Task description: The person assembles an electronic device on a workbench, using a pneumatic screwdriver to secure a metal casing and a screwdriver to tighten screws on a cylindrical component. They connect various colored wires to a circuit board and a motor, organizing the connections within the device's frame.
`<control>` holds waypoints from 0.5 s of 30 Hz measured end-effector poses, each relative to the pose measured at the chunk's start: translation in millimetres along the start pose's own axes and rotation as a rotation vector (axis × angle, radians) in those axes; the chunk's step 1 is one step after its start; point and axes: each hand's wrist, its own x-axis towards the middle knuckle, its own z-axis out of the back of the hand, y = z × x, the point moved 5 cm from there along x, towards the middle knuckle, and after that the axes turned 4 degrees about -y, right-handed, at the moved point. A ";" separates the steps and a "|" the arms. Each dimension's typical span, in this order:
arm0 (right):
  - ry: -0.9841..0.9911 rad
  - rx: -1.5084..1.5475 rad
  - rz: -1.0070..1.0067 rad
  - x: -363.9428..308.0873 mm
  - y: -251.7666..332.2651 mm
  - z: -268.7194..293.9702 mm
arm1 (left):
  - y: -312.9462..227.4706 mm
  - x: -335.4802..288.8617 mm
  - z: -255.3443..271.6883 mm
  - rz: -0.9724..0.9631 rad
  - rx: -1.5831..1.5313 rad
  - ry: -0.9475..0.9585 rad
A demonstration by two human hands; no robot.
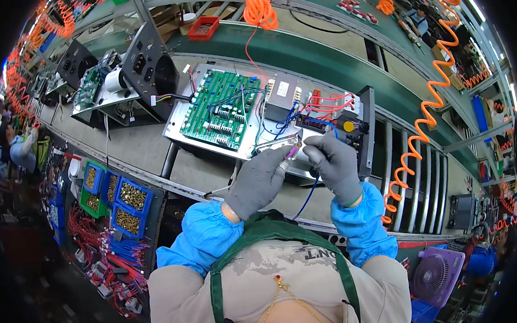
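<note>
Factory floor with an electronics assembly line
An open metal chassis point(173, 132) and a second open unit point(144, 59) stand along a roller line point(426, 177), with coiled orange hoses point(259, 10) hanging above, small bins point(134, 197) of brass-coloured parts, heaped wires point(121, 254) and another worker point(22, 151) off to the left

The gloves point(258, 181) look matt cloth, the chassis point(249, 140) smooth metal (sleeves point(201, 233) crinkled plastic).

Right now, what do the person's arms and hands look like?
The left hand and right hand wear grey, close-fitting gloves. Next come puffy, wrinkled, bright blue sleeve covers, gathered at their ends. Above those are beige sleeves.
</note>
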 end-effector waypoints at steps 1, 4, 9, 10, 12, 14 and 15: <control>-0.037 -0.063 0.001 2.2 -4.7 -1.7 | 2.7 -0.9 0.2 0.087 -0.050 0.011; -0.032 0.122 -0.114 -0.3 -2.6 -7.7 | 6.1 -5.0 2.2 0.078 0.017 0.023; -0.078 0.142 -0.192 -1.9 -5.3 -16.8 | 7.3 -3.6 7.7 0.090 0.023 0.006; -0.068 0.172 -0.261 -3.2 -7.6 -16.6 | 9.8 -4.0 7.8 0.090 0.032 0.008; -0.082 0.160 -0.164 0.2 -6.2 -15.0 | 11.2 -0.3 8.7 0.080 0.003 0.016; -0.094 0.097 -0.012 -0.1 0.5 -15.7 | 10.7 -1.1 8.9 0.090 -0.013 0.035; -0.097 0.075 0.000 0.0 2.9 -16.4 | 10.5 -0.2 8.3 0.087 -0.016 0.043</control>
